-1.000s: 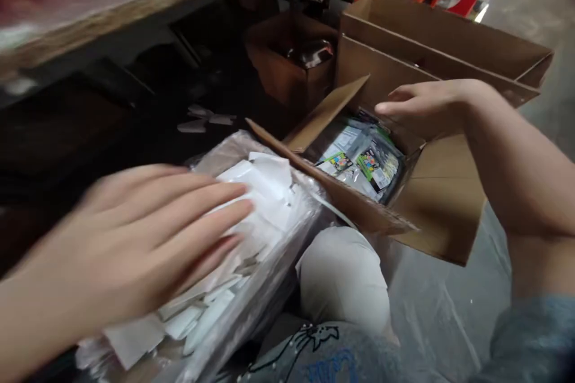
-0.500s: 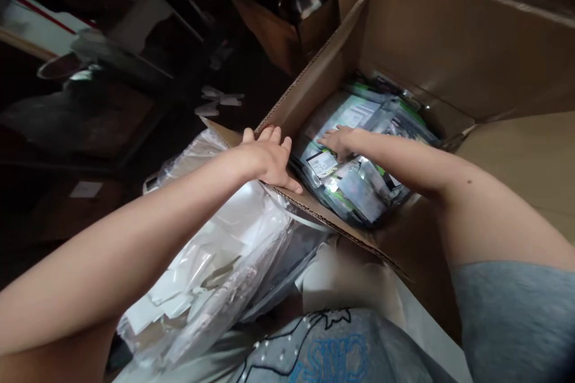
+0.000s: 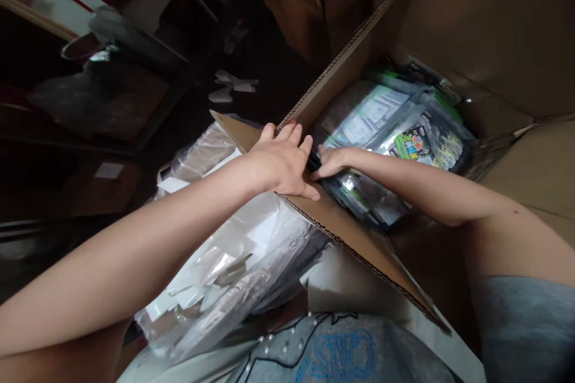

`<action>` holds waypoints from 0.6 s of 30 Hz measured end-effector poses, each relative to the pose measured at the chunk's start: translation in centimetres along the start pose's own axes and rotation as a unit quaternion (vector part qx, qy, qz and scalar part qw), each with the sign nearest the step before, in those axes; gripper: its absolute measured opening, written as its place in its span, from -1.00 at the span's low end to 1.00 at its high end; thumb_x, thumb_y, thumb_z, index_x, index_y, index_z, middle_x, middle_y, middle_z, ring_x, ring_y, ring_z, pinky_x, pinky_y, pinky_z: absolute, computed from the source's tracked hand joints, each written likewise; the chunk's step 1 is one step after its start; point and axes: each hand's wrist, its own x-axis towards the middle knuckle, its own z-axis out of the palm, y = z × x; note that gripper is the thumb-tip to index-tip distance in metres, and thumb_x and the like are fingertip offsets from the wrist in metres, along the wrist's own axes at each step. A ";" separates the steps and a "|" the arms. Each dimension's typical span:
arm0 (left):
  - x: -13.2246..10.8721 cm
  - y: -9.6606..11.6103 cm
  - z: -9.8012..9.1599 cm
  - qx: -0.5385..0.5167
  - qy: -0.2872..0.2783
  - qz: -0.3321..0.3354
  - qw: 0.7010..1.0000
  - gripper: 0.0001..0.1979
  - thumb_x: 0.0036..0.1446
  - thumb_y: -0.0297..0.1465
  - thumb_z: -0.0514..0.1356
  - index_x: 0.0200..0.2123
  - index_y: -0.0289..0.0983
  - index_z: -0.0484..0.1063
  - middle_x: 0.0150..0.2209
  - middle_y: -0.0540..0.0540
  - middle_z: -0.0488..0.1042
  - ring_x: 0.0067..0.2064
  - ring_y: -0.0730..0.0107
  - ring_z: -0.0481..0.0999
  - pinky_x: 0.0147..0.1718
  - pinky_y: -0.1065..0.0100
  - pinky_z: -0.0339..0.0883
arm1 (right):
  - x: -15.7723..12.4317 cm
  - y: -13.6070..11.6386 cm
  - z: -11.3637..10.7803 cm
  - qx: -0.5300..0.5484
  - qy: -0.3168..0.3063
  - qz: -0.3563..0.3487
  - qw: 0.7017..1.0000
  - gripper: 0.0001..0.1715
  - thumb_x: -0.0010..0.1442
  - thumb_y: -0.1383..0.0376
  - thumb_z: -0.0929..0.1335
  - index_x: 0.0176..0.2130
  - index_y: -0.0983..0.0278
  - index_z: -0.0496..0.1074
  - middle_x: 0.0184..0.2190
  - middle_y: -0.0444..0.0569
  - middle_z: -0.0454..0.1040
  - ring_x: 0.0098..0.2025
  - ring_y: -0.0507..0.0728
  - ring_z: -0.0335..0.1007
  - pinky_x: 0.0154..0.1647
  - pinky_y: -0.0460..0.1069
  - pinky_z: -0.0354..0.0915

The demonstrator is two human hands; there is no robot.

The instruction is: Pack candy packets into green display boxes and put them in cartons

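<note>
A large open cardboard box (image 3: 476, 24) holds a pile of glossy plastic packets (image 3: 377, 114), some with green and printed colourful parts. My left hand (image 3: 287, 161) lies spread over the box's near left corner, its palm and thumb against the folded-out flap (image 3: 350, 230). Inside the box, my right hand (image 3: 335, 161) reaches down to the left end of the packets, close to the box wall. Its fingers are apart and touch the pile's edge; some fingertips are partly hidden.
A clear plastic bag of white pieces (image 3: 224, 269) stands below the flap, left of my lap. White scraps (image 3: 233, 85) lie on the dark floor. Another cardboard box (image 3: 309, 18) stands beyond, and a shelf with bagged things (image 3: 90, 96) is at the left.
My right hand has shifted from the top of the packets to their left edge. A colourful printed packet now shows beyond my forearm. The view has shifted, and my left hand stays on the corner.
</note>
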 end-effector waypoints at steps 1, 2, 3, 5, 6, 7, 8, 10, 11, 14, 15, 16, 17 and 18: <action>-0.1 0.0 0.1 0.001 0.003 0.004 1.000 0.40 0.06 0.33 0.32 0.63 -0.41 -0.20 0.64 -0.44 -0.32 0.66 -0.27 -0.34 0.56 -0.20 -0.38 | 0.2 -0.8 0.5 0.011 -0.009 -0.002 1.000 0.45 0.24 -0.23 0.45 0.61 0.55 -0.18 0.55 0.46 0.12 0.27 0.39 0.54 0.01 0.06 0.56; -0.1 0.1 0.2 0.000 0.006 0.008 1.000 0.39 0.07 0.32 0.33 0.63 -0.41 -0.18 0.64 -0.43 -0.31 0.66 -0.27 -0.35 0.57 -0.20 -0.39 | 0.4 -1.3 0.8 0.018 -0.017 -0.003 1.000 0.46 0.23 -0.22 0.45 0.62 0.53 -0.22 0.58 0.45 0.05 0.24 0.39 0.55 -0.06 0.06 0.58; -0.1 0.1 0.2 -0.002 0.009 0.011 1.000 0.38 0.07 0.32 0.33 0.63 -0.40 -0.17 0.64 -0.43 -0.30 0.67 -0.26 -0.35 0.57 -0.20 -0.39 | 0.6 -1.5 0.9 0.021 -0.025 -0.004 0.999 0.43 0.22 -0.17 0.47 0.62 0.50 -0.18 0.58 0.44 0.05 0.22 0.39 0.57 -0.10 0.05 0.58; -0.2 0.1 0.4 -0.006 0.014 0.015 1.000 0.37 0.07 0.31 0.34 0.63 -0.39 -0.16 0.64 -0.44 -0.29 0.67 -0.25 -0.35 0.56 -0.22 -0.37 | 0.9 -1.8 0.9 0.014 -0.037 -0.007 0.999 0.30 0.15 -0.02 0.54 0.58 0.48 0.07 0.52 0.40 0.20 0.18 0.41 0.58 -0.10 0.05 0.58; -0.1 0.1 0.5 -0.006 0.018 0.018 1.000 0.38 0.07 0.31 0.34 0.63 -0.40 -0.16 0.64 -0.45 -0.30 0.67 -0.24 -0.35 0.56 -0.22 -0.37 | 1.1 -1.8 1.0 0.008 -0.044 -0.007 0.999 0.20 0.10 0.07 0.57 0.52 0.48 0.21 0.46 0.38 0.32 0.16 0.42 0.59 -0.08 0.06 0.58; -0.1 0.1 0.6 -0.006 0.021 0.021 1.000 0.38 0.08 0.31 0.34 0.63 -0.41 -0.16 0.64 -0.46 -0.30 0.67 -0.23 -0.35 0.56 -0.23 -0.37 | 1.3 -1.9 1.0 0.001 -0.051 -0.005 0.999 0.10 0.07 0.14 0.59 0.45 0.49 0.34 0.38 0.36 0.42 0.13 0.43 0.60 -0.06 0.06 0.57; -0.1 0.0 0.7 -0.005 0.025 0.025 0.999 0.38 0.08 0.31 0.34 0.62 -0.43 -0.16 0.64 -0.48 -0.30 0.67 -0.23 -0.35 0.56 -0.23 -0.38 | 1.6 -1.9 1.1 -0.004 -0.056 -0.002 0.998 -0.01 0.06 0.19 0.59 0.37 0.51 0.44 0.30 0.34 0.51 0.11 0.43 0.61 -0.04 0.07 0.57; -0.1 0.0 0.8 -0.008 0.034 0.032 0.999 0.38 0.08 0.31 0.34 0.62 -0.45 -0.15 0.63 -0.48 -0.30 0.67 -0.25 -0.34 0.56 -0.22 -0.39 | 2.4 -1.9 1.5 -0.011 -0.060 0.006 0.998 -0.21 0.07 0.23 0.58 0.23 0.50 0.56 0.14 0.29 0.62 0.07 0.41 0.63 -0.01 0.06 0.56; -0.1 0.0 0.9 -0.011 0.037 0.034 0.999 0.38 0.08 0.30 0.34 0.62 -0.45 -0.13 0.63 -0.48 -0.28 0.66 -0.28 -0.33 0.56 -0.22 -0.39 | 2.9 -1.8 1.7 -0.015 -0.058 0.011 0.998 -0.29 0.07 0.25 0.58 0.17 0.48 0.60 0.09 0.27 0.65 0.07 0.41 0.63 0.02 0.07 0.56; -0.1 -0.1 1.0 -0.020 0.047 0.039 0.998 0.36 0.07 0.30 0.35 0.62 -0.43 -0.10 0.63 -0.47 -0.25 0.66 -0.34 -0.28 0.56 -0.20 -0.36 | 4.6 -1.3 2.2 -0.031 -0.033 0.027 0.999 -0.34 0.03 0.32 0.59 0.13 0.42 0.63 0.08 0.29 0.66 0.16 0.47 0.60 0.13 0.16 0.53; -0.1 -0.1 1.0 -0.022 0.050 0.041 0.998 0.36 0.06 0.30 0.35 0.62 -0.43 -0.09 0.63 -0.47 -0.25 0.65 -0.34 -0.27 0.56 -0.20 -0.36 | 5.2 -1.0 2.3 -0.034 -0.021 0.032 0.999 -0.31 0.02 0.34 0.59 0.15 0.42 0.62 0.12 0.33 0.64 0.20 0.50 0.58 0.17 0.21 0.52; -0.1 -0.1 1.1 -0.024 0.052 0.044 0.997 0.36 0.06 0.30 0.35 0.62 -0.42 -0.09 0.63 -0.46 -0.25 0.65 -0.35 -0.26 0.56 -0.20 -0.37 | 5.8 -0.7 2.3 -0.032 -0.009 0.034 0.999 -0.28 0.02 0.34 0.60 0.18 0.41 0.60 0.16 0.36 0.61 0.23 0.53 0.56 0.19 0.25 0.50; 0.0 -0.1 1.1 -0.025 0.053 0.047 0.997 0.36 0.06 0.30 0.35 0.62 -0.42 -0.09 0.63 -0.46 -0.24 0.65 -0.35 -0.26 0.56 -0.20 -0.37 | 6.4 -0.5 2.3 -0.025 0.004 0.029 0.999 -0.26 0.02 0.32 0.61 0.19 0.42 0.60 0.18 0.39 0.60 0.25 0.55 0.54 0.20 0.28 0.50; 0.0 -0.1 1.1 -0.027 0.054 0.049 0.997 0.36 0.06 0.29 0.36 0.62 -0.41 -0.08 0.64 -0.45 -0.24 0.65 -0.34 -0.26 0.56 -0.20 -0.37 | 7.0 -0.3 2.3 -0.011 0.016 0.018 1.000 -0.26 0.02 0.29 0.62 0.18 0.42 0.60 0.17 0.40 0.60 0.25 0.57 0.54 0.20 0.29 0.50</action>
